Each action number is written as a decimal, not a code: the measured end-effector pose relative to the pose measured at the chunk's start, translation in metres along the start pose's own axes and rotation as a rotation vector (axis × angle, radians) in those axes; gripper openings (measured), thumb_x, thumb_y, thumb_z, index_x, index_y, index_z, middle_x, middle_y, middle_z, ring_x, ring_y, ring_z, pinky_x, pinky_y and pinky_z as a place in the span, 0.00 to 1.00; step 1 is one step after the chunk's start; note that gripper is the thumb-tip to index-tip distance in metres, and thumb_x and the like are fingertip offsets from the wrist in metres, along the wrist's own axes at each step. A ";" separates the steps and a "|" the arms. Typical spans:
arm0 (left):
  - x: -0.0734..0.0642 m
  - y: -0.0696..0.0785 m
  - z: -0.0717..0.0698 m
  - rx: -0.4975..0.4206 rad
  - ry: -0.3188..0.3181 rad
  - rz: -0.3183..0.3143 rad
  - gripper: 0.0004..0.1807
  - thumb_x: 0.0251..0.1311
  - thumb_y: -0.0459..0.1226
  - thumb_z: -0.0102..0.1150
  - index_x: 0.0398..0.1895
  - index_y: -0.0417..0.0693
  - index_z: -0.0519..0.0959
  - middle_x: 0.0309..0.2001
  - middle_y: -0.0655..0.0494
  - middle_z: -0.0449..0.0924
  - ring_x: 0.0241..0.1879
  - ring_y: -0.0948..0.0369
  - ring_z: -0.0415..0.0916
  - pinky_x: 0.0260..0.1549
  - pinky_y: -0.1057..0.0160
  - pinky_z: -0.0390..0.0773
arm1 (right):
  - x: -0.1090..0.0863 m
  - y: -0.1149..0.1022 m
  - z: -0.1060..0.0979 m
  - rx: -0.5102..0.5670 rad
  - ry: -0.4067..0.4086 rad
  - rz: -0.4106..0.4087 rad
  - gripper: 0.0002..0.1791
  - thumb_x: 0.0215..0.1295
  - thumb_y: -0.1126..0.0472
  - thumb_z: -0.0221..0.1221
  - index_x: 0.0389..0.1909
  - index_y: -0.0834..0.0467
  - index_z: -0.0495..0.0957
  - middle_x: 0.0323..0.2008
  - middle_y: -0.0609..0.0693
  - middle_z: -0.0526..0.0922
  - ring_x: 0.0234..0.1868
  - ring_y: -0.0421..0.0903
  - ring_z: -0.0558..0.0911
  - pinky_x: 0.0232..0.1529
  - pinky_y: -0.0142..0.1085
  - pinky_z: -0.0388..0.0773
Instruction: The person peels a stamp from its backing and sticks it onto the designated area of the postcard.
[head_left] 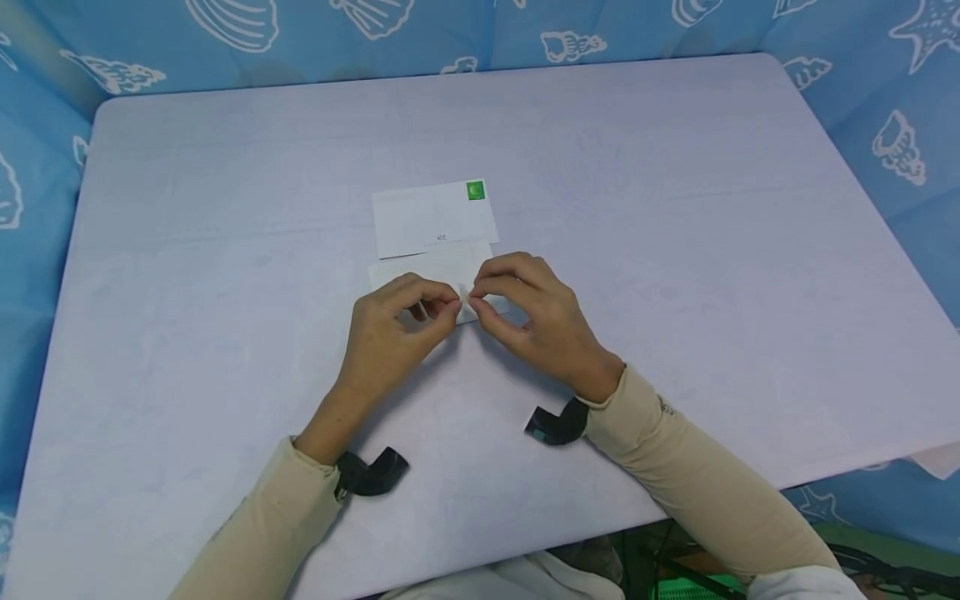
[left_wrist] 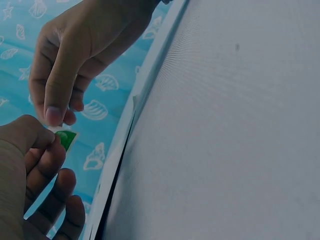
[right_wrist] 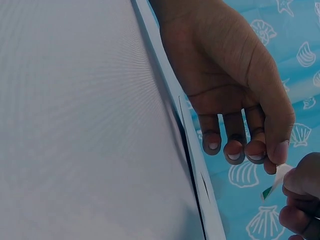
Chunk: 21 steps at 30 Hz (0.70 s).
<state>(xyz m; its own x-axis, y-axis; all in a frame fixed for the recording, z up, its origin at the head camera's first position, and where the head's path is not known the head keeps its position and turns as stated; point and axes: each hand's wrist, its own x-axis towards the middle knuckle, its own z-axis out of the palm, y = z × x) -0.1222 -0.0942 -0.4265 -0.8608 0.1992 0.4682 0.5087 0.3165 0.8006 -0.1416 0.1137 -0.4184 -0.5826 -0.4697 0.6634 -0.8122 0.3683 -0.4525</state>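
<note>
My left hand (head_left: 401,329) and right hand (head_left: 543,317) meet above a white envelope (head_left: 408,266), partly hiding it. Between their fingertips is a small stamp (left_wrist: 68,140) with a green face and white edge. In the left wrist view, the left hand's thumb and index finger pinch it. A white part (right_wrist: 283,172) of this little piece spans both hands' fingertips in the right wrist view, where the right hand's thumb and finger pinch too. Whether that white part is the stamp's back or separate backing paper, I cannot tell.
Just behind lies another white envelope (head_left: 427,221), bearing a green stamp (head_left: 476,191) at its upper right corner and small writing at its lower edge. The two envelopes lie edge to edge or slightly overlapping. A white cloth covers the table (head_left: 675,250); a blue shell-patterned curtain (head_left: 510,37) surrounds it.
</note>
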 end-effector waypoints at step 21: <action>0.001 0.003 -0.002 0.030 0.002 -0.002 0.03 0.60 0.30 0.66 0.34 0.45 0.86 0.29 0.59 0.81 0.30 0.63 0.76 0.31 0.64 0.78 | 0.003 -0.002 -0.006 0.107 0.051 0.105 0.06 0.57 0.74 0.64 0.34 0.64 0.82 0.40 0.53 0.81 0.42 0.46 0.81 0.48 0.34 0.77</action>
<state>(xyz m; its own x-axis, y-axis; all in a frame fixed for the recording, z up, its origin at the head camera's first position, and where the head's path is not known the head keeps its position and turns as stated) -0.1212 -0.0945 -0.4229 -0.8617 0.1971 0.4676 0.5074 0.3443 0.7899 -0.1420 0.1159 -0.4120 -0.6643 -0.3909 0.6371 -0.7472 0.3245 -0.5800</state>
